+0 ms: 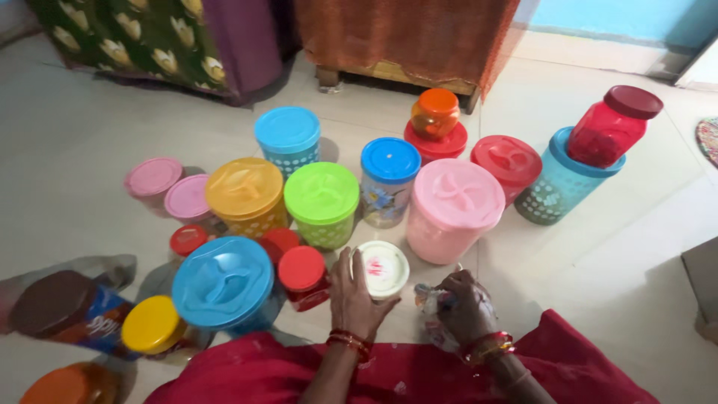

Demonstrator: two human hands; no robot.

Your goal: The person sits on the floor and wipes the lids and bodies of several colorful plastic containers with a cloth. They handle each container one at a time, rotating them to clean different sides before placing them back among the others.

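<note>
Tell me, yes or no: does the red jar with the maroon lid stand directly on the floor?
No, the red jar rests tilted on top of the teal perforated container.

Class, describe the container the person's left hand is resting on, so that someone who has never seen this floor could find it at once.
Start at the big pink tub, the largest pale pink one in the cluster on the floor. Just in front of it, towards the person, stands a small jar with a white lid, the left hand against its side. It is the only white-lidded container; its neighbours have red, green, blue or pink lids.
</note>
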